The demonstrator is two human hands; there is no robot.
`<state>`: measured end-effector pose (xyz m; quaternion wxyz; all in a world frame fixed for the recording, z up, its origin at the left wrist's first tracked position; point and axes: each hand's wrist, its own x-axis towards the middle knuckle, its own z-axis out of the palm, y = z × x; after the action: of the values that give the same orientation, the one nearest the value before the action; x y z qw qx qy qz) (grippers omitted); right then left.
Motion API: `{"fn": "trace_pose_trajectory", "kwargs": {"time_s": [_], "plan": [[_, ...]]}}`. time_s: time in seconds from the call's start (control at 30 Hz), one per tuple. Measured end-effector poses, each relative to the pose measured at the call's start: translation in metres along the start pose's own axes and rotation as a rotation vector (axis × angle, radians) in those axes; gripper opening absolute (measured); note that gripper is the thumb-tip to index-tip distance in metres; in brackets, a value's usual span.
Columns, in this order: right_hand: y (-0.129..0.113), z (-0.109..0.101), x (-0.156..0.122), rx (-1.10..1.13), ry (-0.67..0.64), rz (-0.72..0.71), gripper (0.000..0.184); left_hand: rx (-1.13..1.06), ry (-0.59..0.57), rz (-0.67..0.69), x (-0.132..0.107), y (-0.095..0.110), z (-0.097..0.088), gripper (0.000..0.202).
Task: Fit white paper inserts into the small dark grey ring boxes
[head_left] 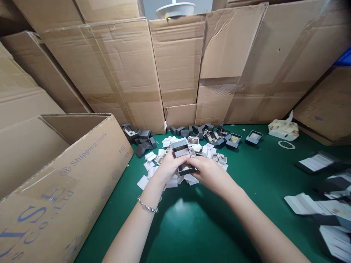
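Observation:
My left hand (168, 168) and my right hand (210, 173) meet over the green table (192, 223), both closed round one small dark grey hinged box (184, 157). The box's lid stands up and something pale shows inside its base. A bracelet sits on my left wrist. Under and just behind my hands lies a heap of small white cards and inserts (175, 171). Several more small grey boxes (211, 135), some with lids up, lie in a row farther back against the cardboard.
A large open cardboard carton (68, 175) printed "Shipping mark" stands at the left. Flattened cardboard sheets (178, 65) wall off the back. A tissue pack (283, 129) and a tape ring (286, 144) lie at the right rear. Blurred dark and white flat packs (326, 204) fill the right edge.

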<state>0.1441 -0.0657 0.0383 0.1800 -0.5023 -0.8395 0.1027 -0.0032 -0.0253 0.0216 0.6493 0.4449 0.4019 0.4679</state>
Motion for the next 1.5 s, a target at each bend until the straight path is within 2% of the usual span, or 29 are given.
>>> {"fn": "trace_pose_trajectory", "kwargs": {"time_s": [0.17, 0.47, 0.77, 1.07, 1.5], "plan": [[0.003, 0.002, 0.000, -0.036, -0.018, 0.023, 0.019, 0.191, 0.000, 0.063, 0.006, -0.005, -0.007, 0.044], [-0.004, -0.003, 0.000, -0.055, -0.072, 0.059, 0.014, 0.254, 0.043, 0.034, 0.009, -0.008, -0.009, 0.034], [-0.007, 0.000, 0.000, -0.156, -0.104, 0.049, 0.015, 0.059, 0.118, -0.057, 0.012, -0.017, -0.006, 0.030], [-0.008, 0.001, 0.002, -0.240, -0.134, 0.040, 0.015, -0.151, 0.137, -0.089, 0.008, -0.012, 0.003, 0.024], [-0.002, 0.001, 0.004, -0.177, -0.134, 0.057, 0.017, -0.197, 0.201, -0.125, 0.009, -0.019, 0.009, 0.022]]}}
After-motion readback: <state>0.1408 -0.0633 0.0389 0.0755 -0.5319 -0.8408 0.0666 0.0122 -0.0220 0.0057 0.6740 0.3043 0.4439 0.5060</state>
